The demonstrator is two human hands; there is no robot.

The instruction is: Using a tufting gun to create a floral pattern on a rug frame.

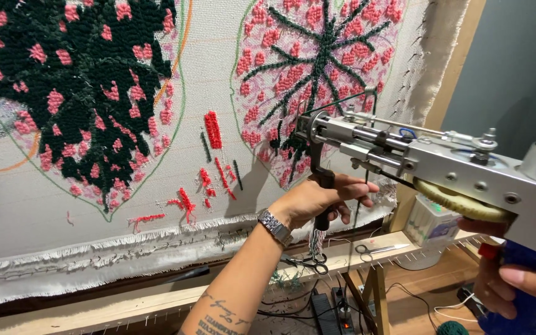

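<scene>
Tufting gun point(404, 155): silver body, long axis running from lower right up-left, needle tip touching the cloth point(206, 80) at the pink-and-green leaf point(317, 68). Left hand point(317, 201), nearer the cloth, has fingers clamped on the black front handle point(324, 186); right hand point(516, 288) has fingers wrapped round the blue rear grip point(522, 267). Small white box point(432, 223), blue-marked, sits on the wooden frame rail point(156, 304) below the gun, scissors point(376, 249) just beside it.
</scene>
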